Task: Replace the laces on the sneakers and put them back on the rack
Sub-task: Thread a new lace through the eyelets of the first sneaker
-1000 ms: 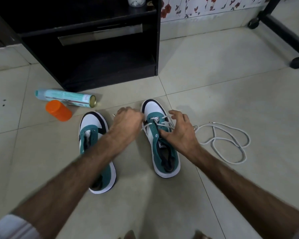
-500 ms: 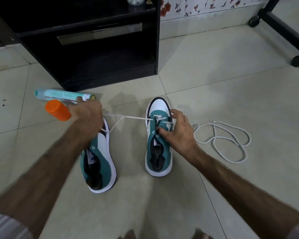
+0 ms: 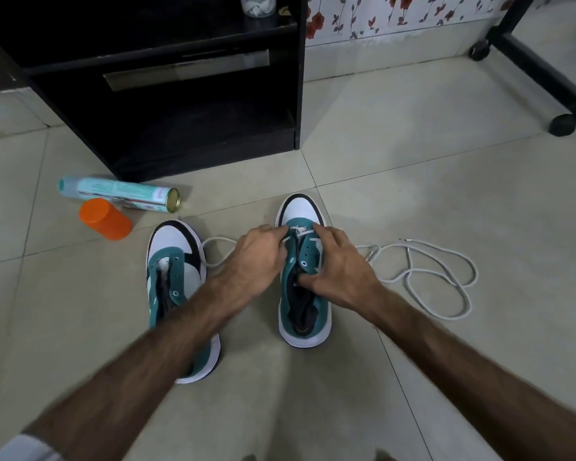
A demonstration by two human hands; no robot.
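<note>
Two forearms are seen reaching forward over the tiled floor (image 3: 413, 134). Two teal-and-white sneakers are stood side by side on it, toes pointing away. The left sneaker (image 3: 177, 271) is partly covered by the left forearm and its eyelets are bare. The right sneaker (image 3: 305, 294) is worked on by both hands. The left hand (image 3: 256, 261) is curled at the shoe's left side, its fingertips pinching the white lace (image 3: 298, 232) at the foremost eyelets. The right hand (image 3: 340, 271) is bent over the right side — the thumb is pressed on the tongue and the fingers are curled at the lace.

One lace is threaded through the front eyelets only; its slack is looped on the floor between the shoes and trailed off to the right in loose coils (image 3: 439, 281).

Farther off to the left, one orange cap (image 3: 103, 219) and one spray can (image 3: 117, 191) are laid on their sides, just beside each other. Beyond them one black rack (image 3: 180, 94) is stood against the wall — none of the sneakers is on it.
</note>
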